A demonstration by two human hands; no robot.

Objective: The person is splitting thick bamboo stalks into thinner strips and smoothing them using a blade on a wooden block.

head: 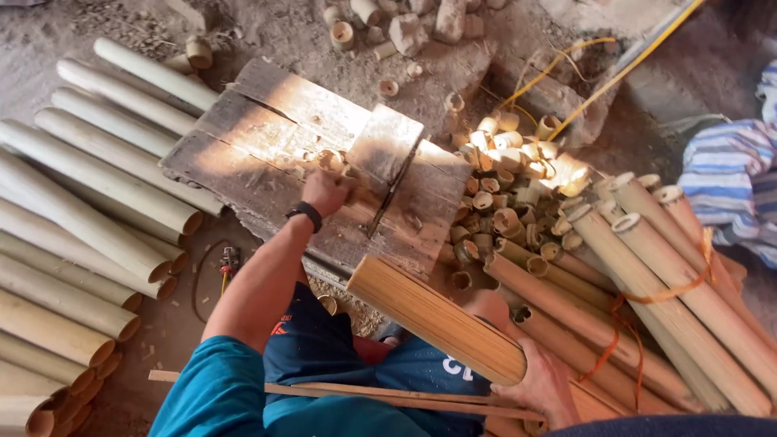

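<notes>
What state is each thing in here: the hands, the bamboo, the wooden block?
Left hand: closed, resting on the block.
Right hand: gripping the bamboo section.
Bamboo section: held, lying tilted.
Wooden block: flat, cracked.
Bamboo rings: cut short, heaped.
Tied poles: bundled with orange string.

Soft, warm daylight fills the place, mostly even and a bit dim toward the corners. One hard patch of sun lands on the pile of short bamboo rings, glaring almost white there, and a paler streak crosses the wooden surface. Shadows stay soft under the long bamboo poles. The upper floor looks hazy, and the far edges smear slightly.
</notes>
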